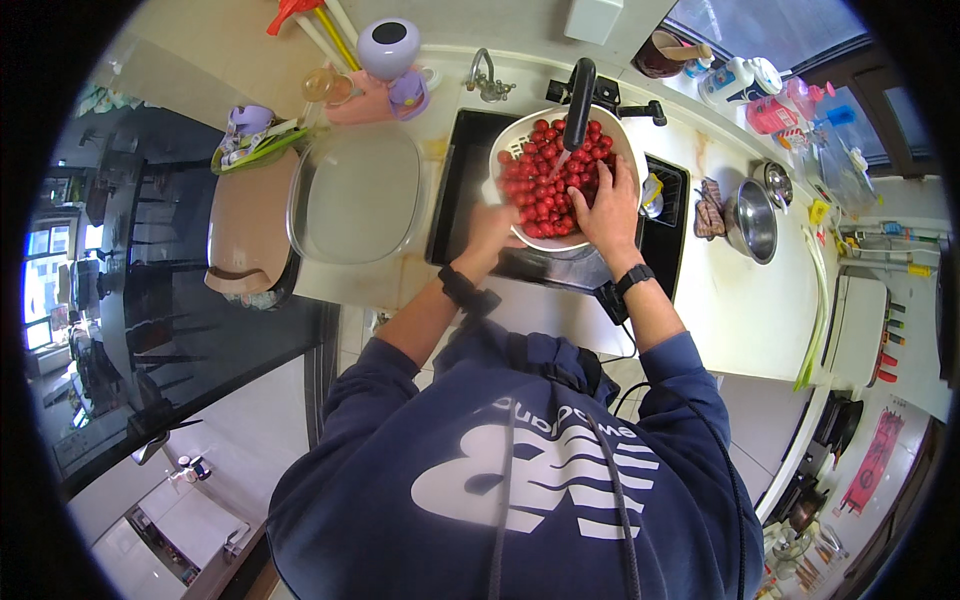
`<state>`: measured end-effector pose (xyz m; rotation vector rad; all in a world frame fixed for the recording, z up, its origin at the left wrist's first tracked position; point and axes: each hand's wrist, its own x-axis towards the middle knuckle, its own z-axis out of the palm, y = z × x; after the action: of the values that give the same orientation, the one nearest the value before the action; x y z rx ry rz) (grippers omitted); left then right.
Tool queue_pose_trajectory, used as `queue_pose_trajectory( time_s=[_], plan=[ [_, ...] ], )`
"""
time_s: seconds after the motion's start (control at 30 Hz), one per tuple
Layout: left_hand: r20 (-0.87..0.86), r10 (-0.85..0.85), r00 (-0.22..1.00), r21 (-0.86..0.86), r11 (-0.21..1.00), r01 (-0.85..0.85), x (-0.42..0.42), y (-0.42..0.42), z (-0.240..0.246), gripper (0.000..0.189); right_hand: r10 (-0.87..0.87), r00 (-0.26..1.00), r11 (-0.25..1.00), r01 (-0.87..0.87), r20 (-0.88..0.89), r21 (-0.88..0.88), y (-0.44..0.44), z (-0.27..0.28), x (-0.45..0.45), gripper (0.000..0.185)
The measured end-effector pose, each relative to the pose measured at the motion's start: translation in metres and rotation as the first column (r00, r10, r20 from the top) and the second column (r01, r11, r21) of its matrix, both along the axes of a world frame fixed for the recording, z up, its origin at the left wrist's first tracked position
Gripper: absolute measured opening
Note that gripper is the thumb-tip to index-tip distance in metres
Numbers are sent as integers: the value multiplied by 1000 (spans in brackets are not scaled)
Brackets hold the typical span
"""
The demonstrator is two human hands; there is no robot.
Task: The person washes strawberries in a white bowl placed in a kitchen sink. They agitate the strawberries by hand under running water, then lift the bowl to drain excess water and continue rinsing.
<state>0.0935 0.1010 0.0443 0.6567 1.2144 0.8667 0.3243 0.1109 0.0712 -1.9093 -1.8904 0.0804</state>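
Observation:
A white colander [637, 142] with slots in its wall sits over the black sink [442, 217], heaped with small round red fruits [551, 199]. Water runs onto them from the black faucet [577, 105]. My left hand [491, 229], blurred, is curled at the colander's lower left rim and seems to grip it. Spread over the right side of the fruits is my right hand [611, 206], its fingertips touching them and its palm across the rim. Some fruits are hidden beneath it.
Left of the sink lies a clear oval lid or tray [364, 195], beside a brown bin-like container [251, 217]. Steel bowls [752, 221] and a striped cloth [709, 210] are on the right counter. A small metal tap [491, 82] stands behind the sink. Bottles [776, 109] line the windowsill.

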Motion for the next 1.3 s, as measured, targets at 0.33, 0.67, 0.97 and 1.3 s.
queue_pose_trajectory(
  time_s=[0.33,0.67,0.97,1.3],
  plan=[
    [68,-51,996,-125,990,59,-4,-12,3,31,471,865,847,-498,-172,-187,7,4,-6,53],
    [35,-53,998,-62,997,55,3,-17,-6,55,220,961,970,-197,169,-139,52,25,-1,70],
    [43,-5,999,-80,997,8,15,-23,2,21,36,996,905,4,85,-426,64,18,-16,92],
    [51,-39,998,-72,997,42,6,-4,7,23,673,740,711,-636,26,-300,16,41,3,93]
  ],
)
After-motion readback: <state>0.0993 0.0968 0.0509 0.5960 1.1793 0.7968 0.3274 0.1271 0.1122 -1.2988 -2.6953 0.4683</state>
